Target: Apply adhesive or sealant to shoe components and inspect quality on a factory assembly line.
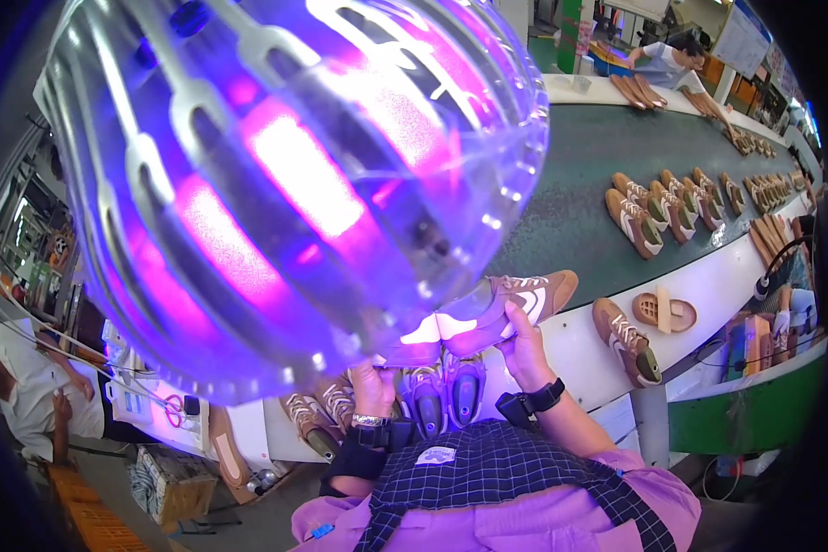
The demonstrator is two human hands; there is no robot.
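My left hand [373,391] grips a brown sneaker [412,348] whose front is hidden behind a glowing, slotted lamp cover. My right hand [527,354] is closed on a second brown sneaker [547,294] with a pale curved side stripe, its toe pointing right. The two shoes meet heel to heel, tilted up above the white ledge. Between my forearms stands another pair of sneakers [429,405], lit purple. More laced brown sneakers [308,421] sit beside my left wrist. To the right of my right hand are a single sneaker [627,342] and a tan shoe sole [679,315].
The purple-lit lamp cover [294,184] fills the upper left, close above my hands. Beyond the ledge runs a green conveyor belt [575,179] carrying several sneakers [676,212]. Red-handled scissors [174,409] lie left. People work at the far right [676,66] and left [28,396].
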